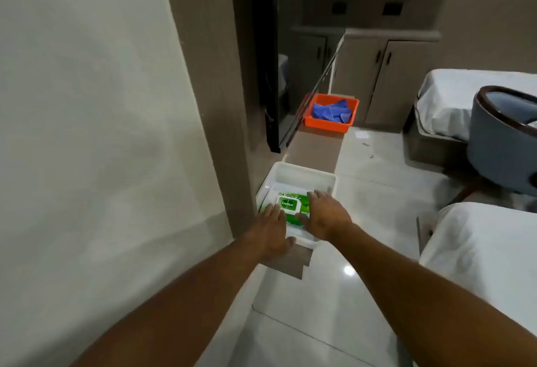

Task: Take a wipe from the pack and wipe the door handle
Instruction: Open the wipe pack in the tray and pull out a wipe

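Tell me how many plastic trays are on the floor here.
2: a white tray holding the wipes pack under both hands, and an orange tray farther back with blue cloths.

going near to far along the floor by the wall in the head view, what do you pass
left hand and right hand → green wipe pack → white tray → orange bin with blue cloths → cabinet doors

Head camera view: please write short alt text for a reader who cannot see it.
Two bare hands, left hand and right hand, reach down onto a green wipe pack lying in a white tray on the floor by a wall. Farther back, an orange tray holds blue cloths.
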Action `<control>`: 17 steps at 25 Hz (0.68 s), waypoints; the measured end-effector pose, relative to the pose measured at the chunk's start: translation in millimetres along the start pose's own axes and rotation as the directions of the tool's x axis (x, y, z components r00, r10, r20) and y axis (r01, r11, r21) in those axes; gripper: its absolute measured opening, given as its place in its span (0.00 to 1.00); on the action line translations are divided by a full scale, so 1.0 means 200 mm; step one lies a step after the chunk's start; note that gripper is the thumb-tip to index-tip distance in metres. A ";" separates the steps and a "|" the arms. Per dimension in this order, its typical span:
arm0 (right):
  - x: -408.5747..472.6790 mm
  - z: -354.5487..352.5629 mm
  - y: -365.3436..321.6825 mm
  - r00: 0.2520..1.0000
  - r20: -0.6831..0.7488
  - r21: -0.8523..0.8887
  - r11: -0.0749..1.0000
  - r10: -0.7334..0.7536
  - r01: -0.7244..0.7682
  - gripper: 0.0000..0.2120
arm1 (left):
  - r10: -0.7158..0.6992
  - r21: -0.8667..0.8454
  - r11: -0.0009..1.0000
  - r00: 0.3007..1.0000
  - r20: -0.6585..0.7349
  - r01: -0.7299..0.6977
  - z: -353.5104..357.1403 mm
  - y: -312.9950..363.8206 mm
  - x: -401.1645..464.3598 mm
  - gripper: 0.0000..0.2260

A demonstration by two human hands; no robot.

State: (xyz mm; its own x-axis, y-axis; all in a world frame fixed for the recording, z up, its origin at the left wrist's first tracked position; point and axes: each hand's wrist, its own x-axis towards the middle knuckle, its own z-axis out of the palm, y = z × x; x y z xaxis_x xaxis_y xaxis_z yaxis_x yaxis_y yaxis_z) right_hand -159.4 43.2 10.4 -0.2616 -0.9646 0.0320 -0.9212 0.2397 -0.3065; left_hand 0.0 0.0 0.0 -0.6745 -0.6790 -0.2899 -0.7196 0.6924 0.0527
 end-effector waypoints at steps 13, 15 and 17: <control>0.62 0.48 0.18 0.938 0.332 0.026 0.995 -0.104 0.101 0.14 | -0.204 -0.200 0.931 0.889 0.411 0.306 0.26 -0.10 0.62 0.40; 0.65 0.52 0.18 0.937 0.330 0.014 0.993 -0.112 0.114 0.14 | -0.201 -0.237 0.918 0.889 0.412 0.318 0.27 -0.11 0.65 0.42; 0.68 0.54 0.19 0.948 0.295 -0.024 0.991 -0.118 0.131 0.16 | -0.182 -0.267 0.911 0.886 0.427 0.316 0.27 -0.12 0.66 0.42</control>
State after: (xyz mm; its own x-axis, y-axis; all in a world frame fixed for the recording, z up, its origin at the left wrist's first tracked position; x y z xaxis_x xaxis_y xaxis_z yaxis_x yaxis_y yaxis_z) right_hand -198.4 -91.0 -98.9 -0.0544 -0.9754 -0.2138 -0.9541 0.1139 -0.2769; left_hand -63.7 -93.2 -91.7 -0.3962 -0.6230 -0.6745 -0.9121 0.3510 0.2116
